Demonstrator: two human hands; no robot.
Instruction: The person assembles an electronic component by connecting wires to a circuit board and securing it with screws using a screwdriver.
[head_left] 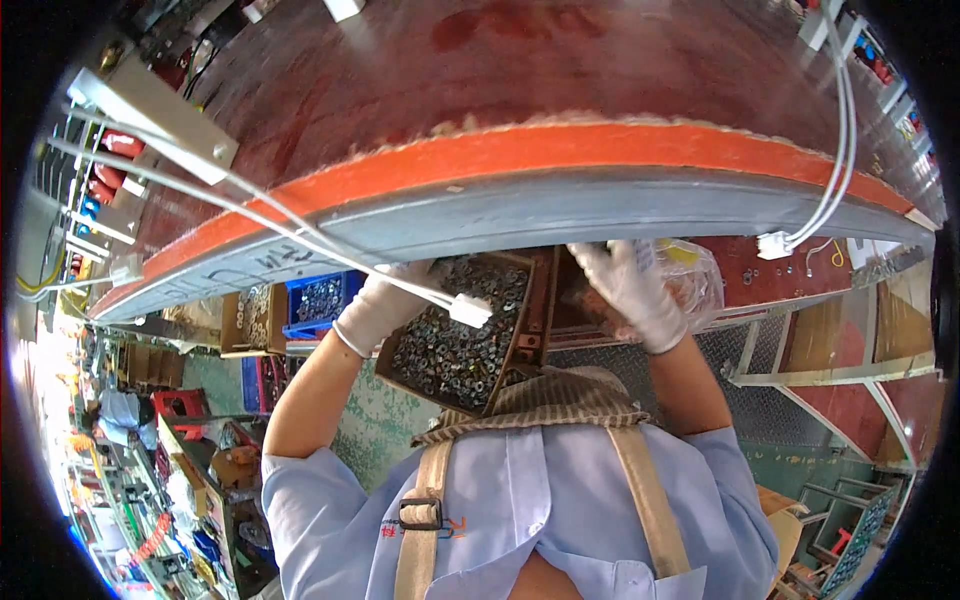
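Observation:
My left hand (378, 312), in a white glove, is at the left side of a cardboard box (528, 325) full of small metal nuts (450, 350). Its fingertips are hidden under the bench edge and behind a cable, so its grip cannot be made out. To the right of the box, my right hand (632, 295), also gloved, has its fingers stretched and apart. It is beside a clear plastic bag (692, 275) with pinkish contents and appears to hold nothing. A white cable connector (470, 311) hangs in front of the box.
The bench's orange and grey edge (560, 205) curves above both hands. Another white connector (773, 245) hangs at the right. A blue bin (322, 300) and a small parts box (253, 318) stand at the left. A metal frame (830, 373) is at the right.

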